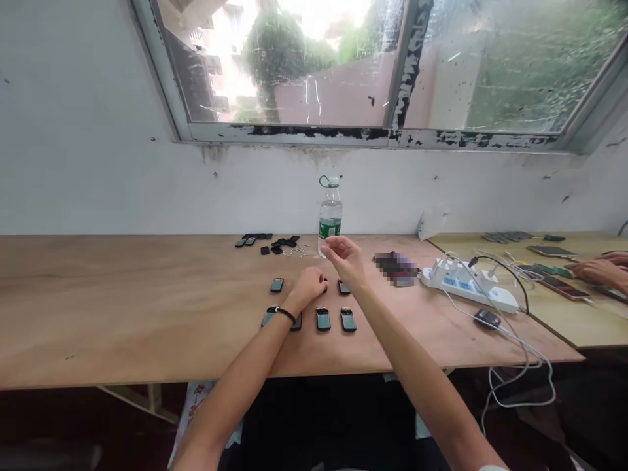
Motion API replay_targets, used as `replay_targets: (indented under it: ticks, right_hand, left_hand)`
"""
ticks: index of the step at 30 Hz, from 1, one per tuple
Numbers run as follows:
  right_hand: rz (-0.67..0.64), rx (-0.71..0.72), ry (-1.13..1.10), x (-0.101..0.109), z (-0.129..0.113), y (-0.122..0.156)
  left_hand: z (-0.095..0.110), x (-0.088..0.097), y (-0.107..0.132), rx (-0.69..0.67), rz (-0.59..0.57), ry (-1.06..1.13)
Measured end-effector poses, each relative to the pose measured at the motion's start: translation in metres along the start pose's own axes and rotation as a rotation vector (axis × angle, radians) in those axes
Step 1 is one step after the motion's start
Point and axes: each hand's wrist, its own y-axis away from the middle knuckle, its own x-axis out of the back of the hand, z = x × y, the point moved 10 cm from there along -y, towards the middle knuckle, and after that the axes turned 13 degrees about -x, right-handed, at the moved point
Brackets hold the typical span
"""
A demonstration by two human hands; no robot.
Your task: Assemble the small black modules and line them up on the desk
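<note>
Small black devices with grey-green screens lie in two rows on the wooden table. My left hand (pixel 309 283), with a black band at its wrist, is closed on one small black device (pixel 325 286) in the back row, mostly covered by the fingers. Just above and right of it, my right hand (pixel 347 260) is raised with fingertips curled toward the thumb; anything between them is too small to make out. A device (pixel 277 285) lies to the left, another (pixel 343 286) partly behind my right forearm. In front are a device (pixel 323 318) and its neighbour (pixel 348 320); my left wrist partly hides others.
Behind my hands stands a water bottle (pixel 330 216), near black parts (pixel 286 243) and small white pieces (pixel 296 250). To the right lie a blurred-out item (pixel 396 268), a power strip (pixel 471 288) with cables and a black adapter (pixel 487 318). Another person's hand (pixel 601 269) is far right.
</note>
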Motion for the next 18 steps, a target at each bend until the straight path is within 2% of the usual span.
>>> replay_targets:
  ticks: [2, 5, 7, 11, 13, 15, 18]
  right_hand:
    - [0.007, -0.030, 0.205, 0.021, 0.044, -0.035]
    - [-0.055, -0.047, 0.552, 0.032, 0.097, -0.059]
    - [-0.240, -0.036, 0.695, 0.022, 0.120, -0.059]
    - [-0.700, -0.042, 0.874, 0.001, 0.150, -0.042]
    - [-0.824, -0.070, 0.944, 0.000, 0.160, -0.037]
    - [-0.833, -0.078, 1.006, 0.004, 0.166, -0.039]
    - [-0.743, -0.088, 1.129, 0.009, 0.172, -0.048]
  left_hand:
    - [-0.001, -0.003, 0.001, 0.024, -0.013, -0.055]
    - [-0.003, -0.005, 0.004, 0.046, -0.027, -0.105]
    - [-0.003, -0.006, 0.005, 0.028, -0.032, -0.108]
    - [-0.003, -0.005, 0.008, -0.004, -0.048, -0.105]
    - [-0.004, -0.003, 0.010, -0.001, -0.049, -0.095]
    - [-0.004, -0.001, 0.012, 0.001, -0.046, -0.088]
    - [-0.007, -0.002, 0.014, 0.008, -0.047, -0.077]
